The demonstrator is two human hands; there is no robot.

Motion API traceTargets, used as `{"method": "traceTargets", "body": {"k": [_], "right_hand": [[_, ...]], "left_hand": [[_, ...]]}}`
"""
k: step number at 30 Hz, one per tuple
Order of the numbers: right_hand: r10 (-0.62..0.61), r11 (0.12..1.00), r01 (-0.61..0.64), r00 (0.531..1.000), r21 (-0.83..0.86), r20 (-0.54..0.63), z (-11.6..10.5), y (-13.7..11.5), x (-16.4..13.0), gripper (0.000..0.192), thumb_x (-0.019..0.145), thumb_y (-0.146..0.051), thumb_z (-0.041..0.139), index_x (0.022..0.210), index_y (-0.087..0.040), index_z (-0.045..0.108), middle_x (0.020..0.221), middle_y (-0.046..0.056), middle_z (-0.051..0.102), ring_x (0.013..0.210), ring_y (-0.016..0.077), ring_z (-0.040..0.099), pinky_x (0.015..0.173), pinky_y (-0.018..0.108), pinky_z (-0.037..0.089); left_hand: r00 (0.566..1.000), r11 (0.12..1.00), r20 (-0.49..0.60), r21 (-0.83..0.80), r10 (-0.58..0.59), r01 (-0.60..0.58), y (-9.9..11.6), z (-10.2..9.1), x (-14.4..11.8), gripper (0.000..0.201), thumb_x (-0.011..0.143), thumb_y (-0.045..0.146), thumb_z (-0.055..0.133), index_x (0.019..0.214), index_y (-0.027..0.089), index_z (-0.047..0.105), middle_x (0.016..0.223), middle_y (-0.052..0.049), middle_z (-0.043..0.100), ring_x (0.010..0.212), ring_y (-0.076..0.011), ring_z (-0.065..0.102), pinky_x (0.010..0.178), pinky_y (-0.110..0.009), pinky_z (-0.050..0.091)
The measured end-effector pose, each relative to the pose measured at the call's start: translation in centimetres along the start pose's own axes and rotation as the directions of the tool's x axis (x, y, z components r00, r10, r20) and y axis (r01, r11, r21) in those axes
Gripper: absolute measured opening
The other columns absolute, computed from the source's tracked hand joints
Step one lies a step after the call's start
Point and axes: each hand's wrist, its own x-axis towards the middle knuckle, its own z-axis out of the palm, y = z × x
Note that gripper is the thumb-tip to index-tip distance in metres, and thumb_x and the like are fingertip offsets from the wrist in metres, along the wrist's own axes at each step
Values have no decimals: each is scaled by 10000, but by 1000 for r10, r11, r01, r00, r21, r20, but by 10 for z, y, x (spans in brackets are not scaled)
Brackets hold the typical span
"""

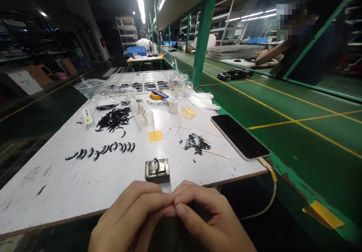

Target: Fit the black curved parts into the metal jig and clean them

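My left hand (132, 218) and my right hand (209, 218) meet fingertip to fingertip at the near edge of a white table (70, 184). Their fingers are pinched together, and whatever sits between them is hidden. Just beyond the fingertips stands a small metal block (157, 170) with a dark curved piece on top. A row of curved black parts (102, 150) lies to the left. Farther back is a heap of the same black parts (114, 118), and a smaller pile of tiny black bits (195, 144) lies to the right.
A phone (239, 136) lies face up on the table's right corner, its cable hanging off. Toothpicks (187, 113), a yellow square (155, 135), a glass cup (179, 85), trays and plastic bags sit at the back. Another person's arm (268, 54) rests beyond the green conveyor (296, 105).
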Motion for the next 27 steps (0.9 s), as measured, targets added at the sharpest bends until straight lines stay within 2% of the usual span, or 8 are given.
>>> {"method": "traceTargets", "body": {"k": [3, 7, 10, 13, 16, 20, 25, 27], "right_hand": [[56, 996, -58, 998, 73, 22, 2, 4, 4, 222, 923, -402, 651, 899, -215, 770, 850, 29, 734, 831, 160, 662, 780, 260, 499], [48, 989, -48, 999, 142, 1, 5, 10, 6, 196, 916, -394, 662, 880, -229, 763, 825, 8, 724, 799, 138, 648, 748, 233, 494], [-19, 999, 21, 999, 38, -49, 8, 11, 7, 180, 929, -354, 645, 845, -223, 736, 789, 2, 702, 758, 129, 640, 712, 225, 489], [-142, 989, 134, 980, -66, -136, 14, 12, 7, 177, 961, -301, 594, 833, -233, 696, 795, -10, 692, 743, 116, 645, 699, 214, 493], [-246, 964, 215, 946, -159, -210, 19, 14, 6, 134, 969, -239, 569, 900, -259, 682, 833, -22, 705, 765, 111, 671, 714, 207, 514], [-353, 920, 282, 897, -271, -265, 24, 21, 8, 172, 952, -163, 569, 972, -280, 694, 853, -17, 725, 782, 121, 695, 691, 209, 539], [-554, 824, 437, 757, -361, -347, 40, 35, 14, 160, 946, -163, 577, 992, -260, 696, 804, 24, 730, 723, 160, 676, 633, 261, 551], [-578, 809, 450, 727, -379, -370, 45, 37, 15, 168, 956, -172, 568, 1014, -264, 697, 810, 28, 734, 719, 166, 670, 641, 278, 553]], "left_hand": [[995, 992, 14, -84, -98, 99, 1, -3, 3, 216, 947, 85, 565, 1084, 245, 613, 968, 19, 686, 882, -63, 699, 768, -64, 564], [997, 991, 13, -103, -82, 83, 2, 1, 5, 234, 944, 71, 576, 1099, 242, 610, 977, 21, 683, 898, -61, 686, 789, -68, 556], [997, 994, -14, -83, -75, 74, 1, 3, 4, 214, 944, 84, 592, 1092, 238, 610, 961, 18, 677, 912, -72, 676, 807, -85, 554], [986, 990, -103, -68, -131, 125, 2, 6, 1, 176, 928, 121, 640, 1053, 241, 611, 956, 14, 653, 903, -82, 659, 798, -97, 549], [979, 990, -142, -21, -144, 143, 3, 9, 0, 161, 917, 120, 644, 1029, 232, 613, 962, -7, 622, 930, -103, 631, 795, -126, 544], [981, 993, -174, 62, -85, 97, 1, 12, 2, 199, 895, 64, 621, 1026, 211, 597, 980, -36, 606, 1039, -158, 567, 896, -222, 520], [984, 989, -156, 106, -81, 98, 1, 12, 4, 198, 880, 35, 581, 989, 199, 561, 966, -47, 599, 1063, -179, 517, 929, -273, 477], [985, 989, -149, 112, -82, 99, 0, 10, 3, 188, 885, 41, 569, 980, 202, 550, 961, -48, 602, 1067, -185, 508, 920, -284, 471]]}}
